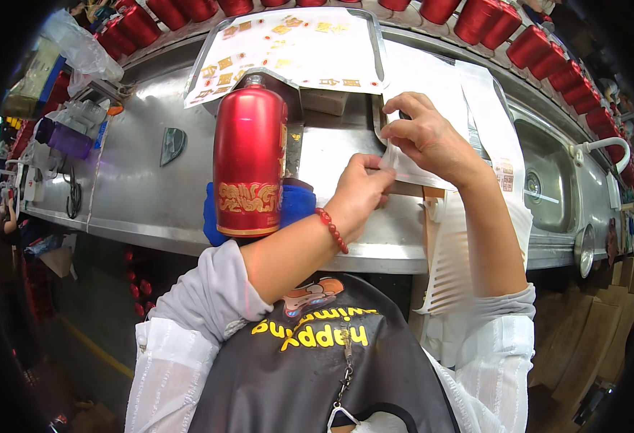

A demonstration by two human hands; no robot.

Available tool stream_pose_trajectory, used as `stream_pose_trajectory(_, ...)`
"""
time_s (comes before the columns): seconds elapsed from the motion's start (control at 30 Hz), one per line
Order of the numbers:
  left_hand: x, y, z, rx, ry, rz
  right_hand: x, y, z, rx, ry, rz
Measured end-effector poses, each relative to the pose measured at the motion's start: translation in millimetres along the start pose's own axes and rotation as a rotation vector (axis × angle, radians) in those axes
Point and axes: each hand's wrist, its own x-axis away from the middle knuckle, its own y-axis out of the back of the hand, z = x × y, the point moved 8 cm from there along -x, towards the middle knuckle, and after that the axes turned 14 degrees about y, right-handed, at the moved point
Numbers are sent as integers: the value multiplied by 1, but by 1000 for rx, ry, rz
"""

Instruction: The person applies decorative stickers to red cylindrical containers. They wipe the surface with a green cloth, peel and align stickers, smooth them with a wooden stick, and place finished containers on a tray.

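In front of me my left hand (pixel 364 191), with a red bead bracelet at the wrist, is closed in a pinch on a thin white strip of paper or film (pixel 390 157). Just right of it my right hand (pixel 429 137) has its fingers curled over white sheets (pixel 432 83). Something dark shows between its thumb and forefinger, too small to name. Left of my hands a glossy red bottle (pixel 250 155) with a gold pattern lies neck away from me, resting on a blue cloth (pixel 299 203). Beyond it lies a white sheet with gold and red decals (pixel 259 54).
A steel sink (pixel 548 169) with a white curved tap (pixel 605 146) is at the right. Several red bottles (pixel 479 20) line the far edge. On the steel counter (pixel 133 191) at left lies a small dark flat piece (pixel 173 146); a purple bottle (pixel 64 138) stands farther left.
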Motion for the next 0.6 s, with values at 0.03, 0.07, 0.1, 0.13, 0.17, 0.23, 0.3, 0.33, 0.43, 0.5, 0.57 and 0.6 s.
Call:
stream_pose_trajectory(0.03, -2, 0, 0, 12, -20, 25, 1, 1, 1, -7, 6, -11)
stream_pose_trajectory(0.07, -4, 1, -1, 23, -41, 50, 2, 2, 1, -13, 13, -23)
stream_pose_trajectory(0.1, -4, 2, -2, 33, -61, 75, 5, 3, -1, -11, 5, -30)
stream_pose_trajectory(0.13, -4, 4, -3, 58, -78, 53, 9, 5, -3, -7, -2, -33)
stream_pose_trajectory(0.17, -5, 3, -3, 61, -84, 55, 11, 6, -4, -2, -10, -36)
stream_pose_trajectory(0.23, -6, 2, -4, 67, -96, 59, 16, 6, -1, -114, -72, 13)
stream_pose_trajectory(0.3, -5, 0, -10, 43, -135, 66, 16, 3, -1, -157, -73, 44)
stream_pose_trajectory(0.33, -5, -2, -11, 31, -148, 75, 15, 1, -3, -145, -52, 53)
stream_pose_trajectory(0.43, -7, 1, -9, 22, -148, 57, 13, 0, -7, -159, -32, 34)
stream_pose_trajectory(0.5, -6, 3, -9, 9, -156, 43, 10, -1, -14, -175, -25, 34)
stream_pose_trajectory(0.57, -4, 3, -8, -7, -143, 27, 12, 11, -28, -108, 15, -16)
stream_pose_trajectory(0.6, -3, 4, -9, -16, -131, 11, 15, 22, -46, -134, -22, -54)
